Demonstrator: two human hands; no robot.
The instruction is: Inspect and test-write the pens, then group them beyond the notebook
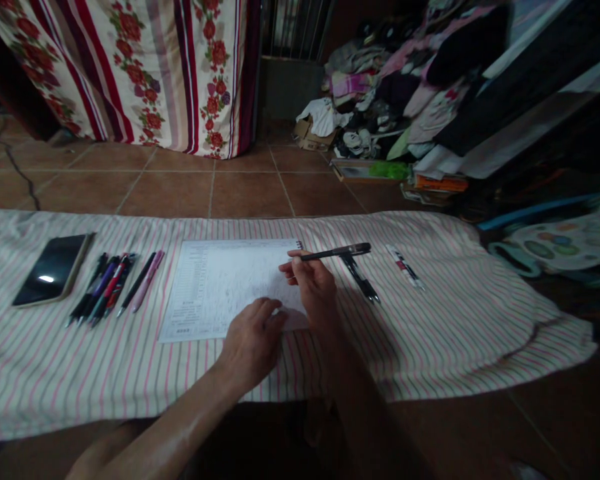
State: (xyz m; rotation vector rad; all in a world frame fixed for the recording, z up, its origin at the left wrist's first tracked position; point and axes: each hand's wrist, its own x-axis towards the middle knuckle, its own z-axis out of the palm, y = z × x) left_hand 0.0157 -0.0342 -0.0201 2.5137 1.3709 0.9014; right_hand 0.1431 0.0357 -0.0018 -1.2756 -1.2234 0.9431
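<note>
A black pen (336, 252) is pinched in my right hand (314, 287), above the right side of a spiral-bound notebook (220, 280). The pen lies nearly level, its thicker end toward the right. My left hand (253, 340) rests on the notebook's lower edge, its fingers loosely bent on the page and nothing seen in it. Fine marks cover the page, too small to read. Just right of my right hand, dark pens (361, 279) lie on the cloth. Farther right is a white pen (405, 267) with dark and red parts.
A striped cloth (445, 320) covers the low table. Left of the notebook lie a pink pen (147, 281), a bunch of several pens (103, 290) and a phone (53, 270). Beyond are a floral curtain (165, 67), tiled floor (180, 187) and heaped clothes (400, 93).
</note>
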